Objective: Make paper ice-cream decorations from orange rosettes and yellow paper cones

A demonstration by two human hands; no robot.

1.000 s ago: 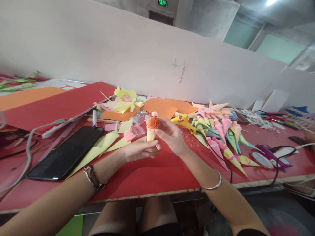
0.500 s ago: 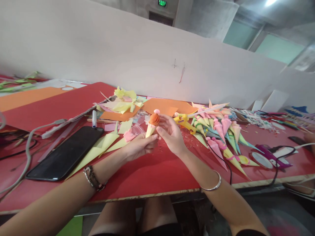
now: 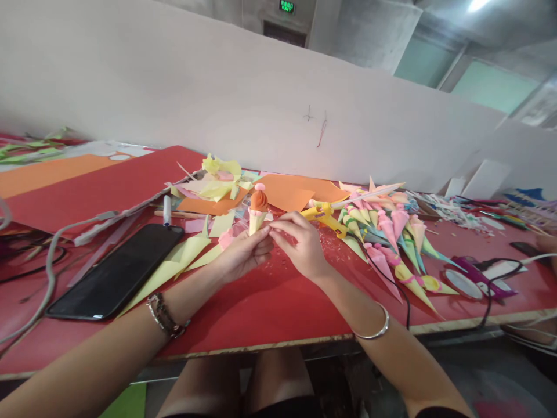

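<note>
A small ice cream cone figure [image 3: 258, 210] stands upright in my left hand [image 3: 244, 253], whose thumb and fingers pinch its pale yellow lower part. It has an orange swirl, a pink ball on top and a pink rim. Beside it, the fingertips of my right hand [image 3: 301, 244] are pressed together close to my left thumb; what they hold, if anything, is too small to name. A yellow glue gun [image 3: 326, 217] lies just beyond my right hand. Pink clay [image 3: 227, 238] sits behind my left hand.
A black phone [image 3: 115, 271] and rolled yellow paper [image 3: 167, 268] lie left on the red table [image 3: 270, 316]. Many finished paper cones [image 3: 398, 223] are heaped at the right, near a round lid [image 3: 463, 283] and cables. Paper scraps [image 3: 220, 180] lie behind. Someone's hand shows at the right edge.
The cone figure has moved left and stands more upright in my left hand. My right hand has come away from its orange top, and its fingers have closed together near my left thumb.
</note>
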